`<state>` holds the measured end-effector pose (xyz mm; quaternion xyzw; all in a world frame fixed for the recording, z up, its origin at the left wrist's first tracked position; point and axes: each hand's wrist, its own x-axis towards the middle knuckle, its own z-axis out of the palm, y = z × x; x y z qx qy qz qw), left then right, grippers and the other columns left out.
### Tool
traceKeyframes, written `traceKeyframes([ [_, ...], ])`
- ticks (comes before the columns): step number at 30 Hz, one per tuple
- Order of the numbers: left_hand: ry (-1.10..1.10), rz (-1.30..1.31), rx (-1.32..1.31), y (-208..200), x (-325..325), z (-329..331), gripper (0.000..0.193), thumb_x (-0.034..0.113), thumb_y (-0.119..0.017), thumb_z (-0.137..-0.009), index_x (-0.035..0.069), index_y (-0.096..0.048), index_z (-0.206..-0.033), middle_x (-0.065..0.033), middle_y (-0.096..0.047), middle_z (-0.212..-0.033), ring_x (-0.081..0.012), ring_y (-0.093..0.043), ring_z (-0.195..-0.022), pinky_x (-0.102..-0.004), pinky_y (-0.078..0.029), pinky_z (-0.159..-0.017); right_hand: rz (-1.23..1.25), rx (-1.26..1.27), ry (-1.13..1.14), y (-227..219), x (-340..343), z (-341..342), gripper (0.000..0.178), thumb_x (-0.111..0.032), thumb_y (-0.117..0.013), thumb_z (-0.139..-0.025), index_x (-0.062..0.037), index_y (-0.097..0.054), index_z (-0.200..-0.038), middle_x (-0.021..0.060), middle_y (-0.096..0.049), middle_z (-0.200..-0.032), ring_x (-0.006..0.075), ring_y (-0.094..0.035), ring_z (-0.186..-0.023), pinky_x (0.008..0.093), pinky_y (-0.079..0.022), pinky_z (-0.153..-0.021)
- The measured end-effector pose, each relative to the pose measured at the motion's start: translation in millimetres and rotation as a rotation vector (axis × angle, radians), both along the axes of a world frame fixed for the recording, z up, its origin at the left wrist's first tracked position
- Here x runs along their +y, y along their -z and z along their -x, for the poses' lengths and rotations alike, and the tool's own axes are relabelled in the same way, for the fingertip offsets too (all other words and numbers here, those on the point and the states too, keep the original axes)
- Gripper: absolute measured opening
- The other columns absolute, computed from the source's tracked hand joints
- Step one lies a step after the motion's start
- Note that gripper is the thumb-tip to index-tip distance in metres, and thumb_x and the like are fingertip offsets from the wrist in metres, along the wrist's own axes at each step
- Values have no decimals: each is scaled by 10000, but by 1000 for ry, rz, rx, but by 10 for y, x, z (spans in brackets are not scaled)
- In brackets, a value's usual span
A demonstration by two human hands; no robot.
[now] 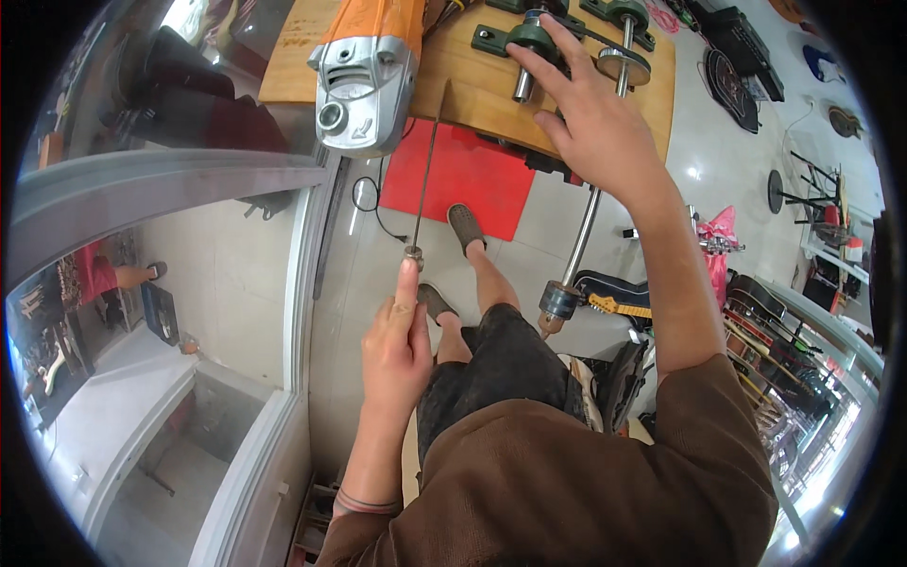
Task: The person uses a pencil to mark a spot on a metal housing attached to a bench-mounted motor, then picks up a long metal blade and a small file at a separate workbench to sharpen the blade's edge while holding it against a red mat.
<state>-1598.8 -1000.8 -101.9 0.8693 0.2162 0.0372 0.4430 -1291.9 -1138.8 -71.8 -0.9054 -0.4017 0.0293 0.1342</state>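
Thin rod (pixel 428 168) (long, straight), jutting forward, out of left hand (pixel 393 352)

We hold a long, slim, dark metal rod (pixel 430 170) left of centre, straight, pointing away from us and leaning slightly right at its far end; a metal collar (pixel 413 254) rings its near part. Farther off, to the right, we touch a dark green bearing block (pixel 535 38), its bright shaft stub (pixel 522 86) jutting nearward.

green bearing block (pixel 532 38), red mat (pixel 463 175)
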Motion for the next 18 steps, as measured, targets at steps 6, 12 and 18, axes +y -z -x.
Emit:
traceKeyframes([
  [6, -7, 89, -51, 0, 129, -831, 695, -110, -566, -1000, 63, -414, -1655, -244, -618, -1511, -361, -714, -1257, -348, -543, -1010, 93, 41, -45, -193, 20, -55, 681, -158, -717, -943, -133, -491, -1585, 210, -322, -1684, 420, -633, -1287, 489, -588, -975],
  [12, -1, -36, -112, 110, -11, -177, 691, -67, -574, -1011, 115, -423, -1660, -214, -682, -1392, -370, -709, -1076, -424, -562, -925, 92, 4, -63, -202, -15, -39, 665, -94, -685, -937, -108, -494, -1574, 223, -319, -1679, 406, -641, -1276, 478, -600, -958],
  [18, -27, 7, -115, 30, 121, -837, 681, -71, -575, -1004, 105, -447, -1649, -207, -736, -1209, -365, -719, -918, -452, -568, -871, 79, 27, -61, -202, 24, -50, 661, -89, -684, -939, -106, -493, -1572, 226, -310, -1684, 406, -623, -1308, 475, -596, -976],
])
